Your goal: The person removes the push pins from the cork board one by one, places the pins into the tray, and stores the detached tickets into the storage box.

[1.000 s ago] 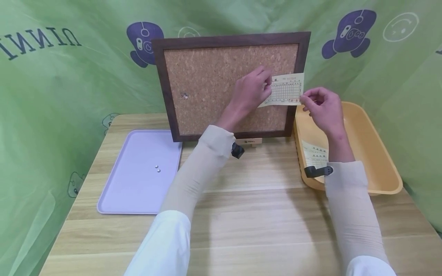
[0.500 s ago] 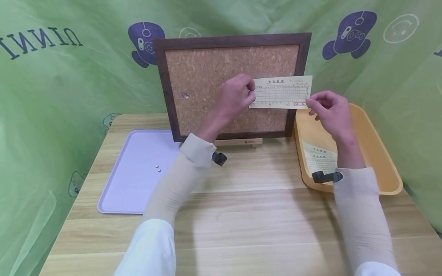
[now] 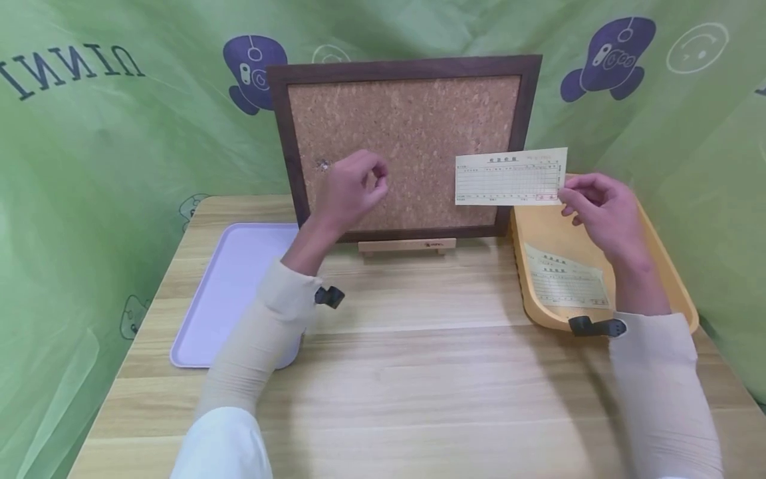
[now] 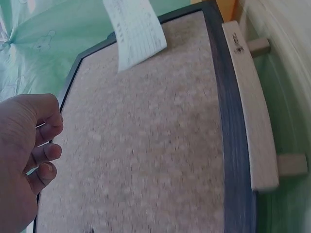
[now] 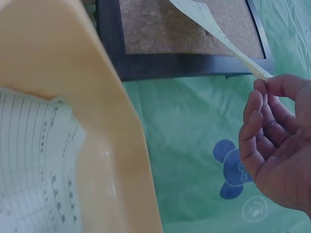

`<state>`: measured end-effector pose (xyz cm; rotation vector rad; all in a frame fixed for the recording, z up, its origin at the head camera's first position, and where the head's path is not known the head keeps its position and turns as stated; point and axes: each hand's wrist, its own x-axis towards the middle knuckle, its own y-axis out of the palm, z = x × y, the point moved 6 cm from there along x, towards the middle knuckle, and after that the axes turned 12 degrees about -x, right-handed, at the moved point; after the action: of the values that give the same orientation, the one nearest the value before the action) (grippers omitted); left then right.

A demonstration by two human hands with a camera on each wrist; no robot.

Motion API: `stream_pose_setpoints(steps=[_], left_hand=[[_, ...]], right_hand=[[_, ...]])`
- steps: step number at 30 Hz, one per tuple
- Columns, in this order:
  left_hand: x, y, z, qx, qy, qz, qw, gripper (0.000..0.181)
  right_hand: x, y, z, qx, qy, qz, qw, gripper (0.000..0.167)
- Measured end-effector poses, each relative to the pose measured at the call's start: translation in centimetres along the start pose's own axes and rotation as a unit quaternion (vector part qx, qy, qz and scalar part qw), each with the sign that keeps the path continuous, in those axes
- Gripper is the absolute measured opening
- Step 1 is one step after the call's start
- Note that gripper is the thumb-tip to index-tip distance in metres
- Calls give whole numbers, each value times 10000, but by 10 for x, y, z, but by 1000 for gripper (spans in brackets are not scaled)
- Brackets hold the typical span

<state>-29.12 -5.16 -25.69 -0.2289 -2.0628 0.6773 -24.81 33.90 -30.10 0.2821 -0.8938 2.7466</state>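
Observation:
By its lower right corner, my right hand [image 3: 613, 213] pinches a pale yellow receipt slip [image 3: 509, 178]. The printed slip stretches left across the lower right of the dark-framed corkboard [image 3: 407, 140]. In the right wrist view, thumb and index finger meet at the slip's end [image 5: 260, 73]. My left hand [image 3: 353, 189] is in front of the board's left half, apart from the slip. Its fingers are loosely curled, and the left wrist view shows nothing held in them. A small silvery cluster [image 3: 323, 164] sits on the cork just left of that hand.
A yellow bin [image 3: 670, 293] at the right holds more receipt slips [image 3: 568, 283]. On the left lies a lilac tray [image 3: 221, 299], partly covered by my left arm. The corkboard stands on a wooden easel base [image 3: 407, 246]. Green printed fabric [image 3: 149, 146] hangs behind the table [image 3: 431, 399].
My left hand has let go of the slip's left end and moved left and down. My right hand has drawn the slip right and down. The left forearm now covers the tray's small silvery balls.

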Motion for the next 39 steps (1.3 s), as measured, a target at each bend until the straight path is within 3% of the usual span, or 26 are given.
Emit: stream_pose_setpoints(steps=[5, 13, 27, 31, 36, 39], left_hand=[[-24, -21, 8, 375, -119, -23, 9992, 9], [-69, -56, 22, 512, -764, 62, 9957, 9], [-148, -98, 49, 1152, -1889, -12, 9752, 10], [-167, -103, 61, 1209, -2446, 427, 9611, 10], [-189, -106, 76, 1189, -3310, 1314, 9268, 9], [-200, -109, 83, 1233, -3550, 1568, 9133, 8]], right_hand=[[-10, -11, -12, -21, 111, 4, 9999, 11], [-24, -25, -28, -103, 452, 132, 9988, 9], [-49, -47, -66, -272, 1182, 513, 9913, 13], [-55, -53, -77, -487, 1208, 570, 9898, 12], [-61, -59, -89, -1033, 1225, 602, 9852, 15], [-63, -61, -95, -1171, 1263, 615, 9831, 19]])
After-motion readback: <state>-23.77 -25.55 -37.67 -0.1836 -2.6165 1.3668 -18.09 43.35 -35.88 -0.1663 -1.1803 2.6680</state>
